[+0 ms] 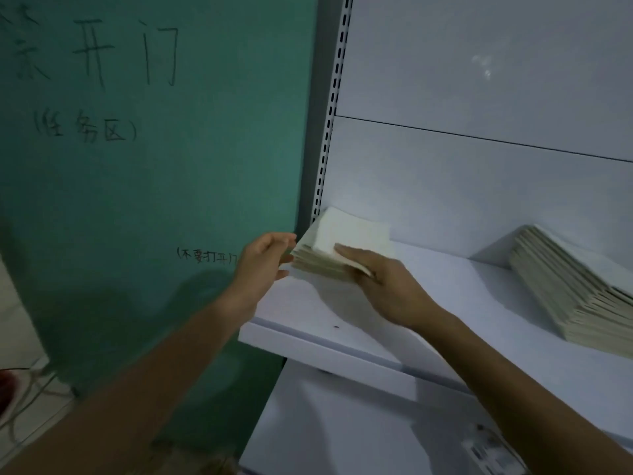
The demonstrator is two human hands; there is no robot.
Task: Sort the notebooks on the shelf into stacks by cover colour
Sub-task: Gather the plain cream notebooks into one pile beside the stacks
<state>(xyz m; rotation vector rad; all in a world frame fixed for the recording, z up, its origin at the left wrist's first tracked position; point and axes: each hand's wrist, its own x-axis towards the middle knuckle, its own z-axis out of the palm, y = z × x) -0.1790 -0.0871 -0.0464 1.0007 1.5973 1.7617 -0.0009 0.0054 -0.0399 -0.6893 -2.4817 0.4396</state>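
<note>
A stack of pale cream notebooks point(349, 234) lies at the far left end of the white shelf point(462, 303), against the slotted upright. My right hand point(383, 286) grips the stack's near right corner, thumb on the top cover and fingers under the edge. At the stack's left side, my left hand point(263, 262) has straight fingers touching the notebook edges. A second, taller stack of pale notebooks point(575, 293) leans fanned out at the right end of the shelf. Cover colours look washed out in the dim light.
A green wall or door point(137, 200) with handwritten characters stands left of the shelf unit. The slotted metal upright point(329, 132) borders the shelf's left end. A lower shelf point(342, 423) sits beneath. Cables point(30, 395) lie on the floor at lower left.
</note>
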